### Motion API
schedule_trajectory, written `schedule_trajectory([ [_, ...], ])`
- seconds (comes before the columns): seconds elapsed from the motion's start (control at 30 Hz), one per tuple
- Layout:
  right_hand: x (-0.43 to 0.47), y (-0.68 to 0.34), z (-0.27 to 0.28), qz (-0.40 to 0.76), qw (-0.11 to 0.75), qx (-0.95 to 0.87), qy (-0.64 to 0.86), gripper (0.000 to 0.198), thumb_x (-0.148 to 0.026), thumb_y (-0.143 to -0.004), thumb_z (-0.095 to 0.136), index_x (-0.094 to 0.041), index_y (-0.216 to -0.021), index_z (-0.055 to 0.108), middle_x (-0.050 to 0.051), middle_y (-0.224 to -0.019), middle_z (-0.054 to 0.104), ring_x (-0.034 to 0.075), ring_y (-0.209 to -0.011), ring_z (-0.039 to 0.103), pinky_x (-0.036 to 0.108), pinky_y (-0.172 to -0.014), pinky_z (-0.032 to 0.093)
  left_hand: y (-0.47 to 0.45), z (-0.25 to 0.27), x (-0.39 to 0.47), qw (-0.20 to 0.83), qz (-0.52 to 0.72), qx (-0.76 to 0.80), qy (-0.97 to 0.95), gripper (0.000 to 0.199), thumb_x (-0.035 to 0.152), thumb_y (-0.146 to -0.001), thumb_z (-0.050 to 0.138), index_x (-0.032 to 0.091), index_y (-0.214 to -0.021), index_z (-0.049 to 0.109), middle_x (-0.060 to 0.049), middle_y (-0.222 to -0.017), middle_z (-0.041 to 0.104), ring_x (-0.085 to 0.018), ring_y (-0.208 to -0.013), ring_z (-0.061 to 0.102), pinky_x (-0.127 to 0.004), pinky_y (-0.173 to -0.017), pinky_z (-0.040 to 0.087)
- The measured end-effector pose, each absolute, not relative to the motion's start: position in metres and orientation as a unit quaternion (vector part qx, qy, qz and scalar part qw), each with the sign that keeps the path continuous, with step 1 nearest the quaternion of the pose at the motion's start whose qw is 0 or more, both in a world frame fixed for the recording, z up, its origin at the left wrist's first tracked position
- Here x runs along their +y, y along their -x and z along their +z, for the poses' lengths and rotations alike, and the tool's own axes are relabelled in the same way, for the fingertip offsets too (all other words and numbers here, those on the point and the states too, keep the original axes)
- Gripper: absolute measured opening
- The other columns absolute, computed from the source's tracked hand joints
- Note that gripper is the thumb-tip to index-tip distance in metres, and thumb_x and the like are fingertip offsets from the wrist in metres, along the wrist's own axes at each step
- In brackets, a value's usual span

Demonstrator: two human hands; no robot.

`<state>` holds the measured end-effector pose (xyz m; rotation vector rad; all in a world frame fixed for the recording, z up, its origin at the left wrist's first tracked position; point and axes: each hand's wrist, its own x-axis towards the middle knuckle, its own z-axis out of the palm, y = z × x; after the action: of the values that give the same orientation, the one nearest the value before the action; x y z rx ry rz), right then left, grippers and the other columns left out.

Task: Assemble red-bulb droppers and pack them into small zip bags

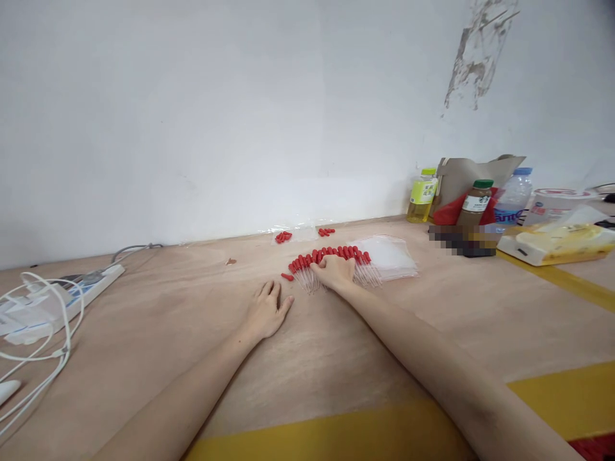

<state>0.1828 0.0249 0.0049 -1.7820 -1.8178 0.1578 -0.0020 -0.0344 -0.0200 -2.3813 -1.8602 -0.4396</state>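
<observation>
Droppers with red rubber bulbs and thin clear tubes (366, 267) lie side by side in a fanned row on the wooden table. My right hand (335, 270) is over the middle of that row, its fingers closed in a pinch at a dropper (307, 269); the hand hides part of the row. My left hand (266, 310) rests flat on the table to the left, fingers spread, holding nothing. Just above it lies a loose red bulb (287, 277). Clear plastic bags (387, 256) are stacked flat at the row's right.
Small bags with red bulbs (283, 237) lie by the wall (216, 128). On the left is a white power strip (98, 288) with tangled cables (67, 339). A yellow-capped bottle (423, 195), a green-capped bottle (475, 205) and a tissue pack (552, 246) stand at the right.
</observation>
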Motion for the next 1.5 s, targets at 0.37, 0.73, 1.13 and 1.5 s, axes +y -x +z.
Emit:
schedule_trajectory([
  [0.37, -0.031, -0.244, -0.012, -0.047, 0.289, -0.757, 0.584, 0.03, -0.034, -0.077, 0.043, -0.017, -0.054, 0.052, -0.001, -0.056, 0.059, 0.012, -0.055, 0.049, 0.032, -0.072, 0.022, -0.001, -0.011, -0.017, -0.024, -0.19, -0.582, 0.791, 0.043, 0.046, -0.086, 0.032, 0.028, -0.125, 0.038, -0.009, -0.12, 0.044, -0.026, -0.106, 0.047, -0.041, -0.087, 0.038],
  [0.73, -0.032, -0.257, -0.017, -0.007, 0.31, -0.741, 0.596, 0.03, -0.035, -0.076, 0.046, -0.017, -0.052, 0.051, -0.003, -0.053, 0.058, 0.01, -0.052, 0.047, 0.029, -0.067, 0.021, -0.004, -0.011, 0.0, -0.014, -0.194, -0.536, 0.822, 0.032, 0.04, -0.088, 0.031, 0.023, -0.107, 0.051, -0.007, -0.112, 0.05, -0.023, -0.106, 0.045, -0.036, -0.088, 0.036],
  [1.13, -0.034, -0.259, -0.019, 0.0, 0.315, -0.755, 0.575, 0.029, -0.034, -0.076, 0.046, -0.017, -0.054, 0.053, -0.003, -0.056, 0.059, 0.01, -0.055, 0.048, 0.029, -0.067, 0.021, 0.014, -0.014, -0.021, -0.034, -0.275, -0.514, 0.812, 0.015, 0.019, -0.083, 0.039, 0.02, -0.082, 0.054, -0.002, -0.079, 0.062, -0.018, -0.071, 0.056, -0.027, -0.065, 0.04],
  [1.5, -0.037, -0.258, -0.019, 0.007, 0.349, -0.775, 0.526, 0.022, -0.031, -0.074, 0.051, -0.018, -0.058, 0.056, -0.003, -0.057, 0.059, 0.01, -0.057, 0.049, 0.03, -0.068, 0.023, 0.022, -0.018, -0.023, -0.098, -0.36, -0.493, 0.786, 0.014, 0.014, -0.075, 0.049, 0.02, -0.072, 0.061, 0.0, -0.076, 0.062, -0.015, -0.063, 0.055, -0.025, -0.065, 0.04],
])
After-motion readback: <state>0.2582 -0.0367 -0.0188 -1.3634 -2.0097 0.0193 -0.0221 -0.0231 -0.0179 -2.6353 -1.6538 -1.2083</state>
